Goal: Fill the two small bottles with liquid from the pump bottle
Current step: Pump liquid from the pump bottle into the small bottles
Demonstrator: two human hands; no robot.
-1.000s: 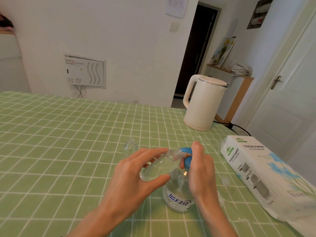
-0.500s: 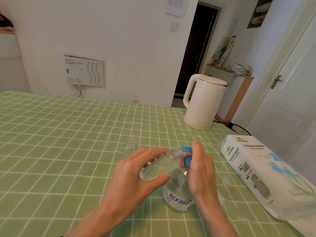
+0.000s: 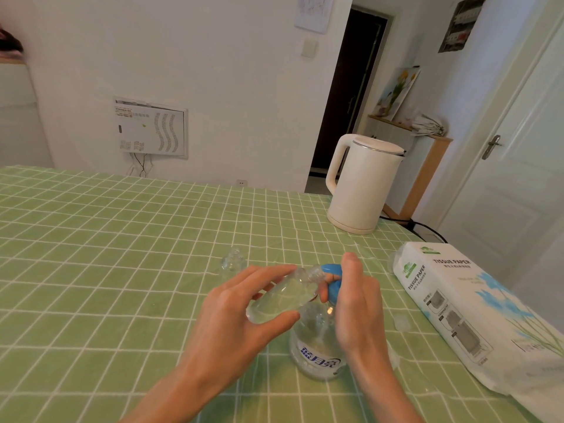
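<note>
— What is seen in the head view, near the table's front edge?

— A clear small bottle (image 3: 280,297) is held in the left hand (image 3: 232,312), pinched between thumb and fingers. It is tilted, with its open neck brought right up to the spout of the blue pump head (image 3: 331,282).

— And the right hand (image 3: 357,309)?

— It is wrapped round the pump head, with one finger laid over the top. The pump bottle (image 3: 317,346) is stood upright on the green checked tablecloth (image 3: 122,254), under and between the two hands.

— Where is the second small bottle (image 3: 233,261) found?

— It is set upright on the cloth just beyond the left hand, and is touched by nothing.

— What else is shown?

— A white kettle (image 3: 363,184) is placed at the far right of the table. A tissue paper pack (image 3: 457,306) is laid along the right edge. A small clear cap (image 3: 401,322) is seen between the pack and the right hand.
</note>
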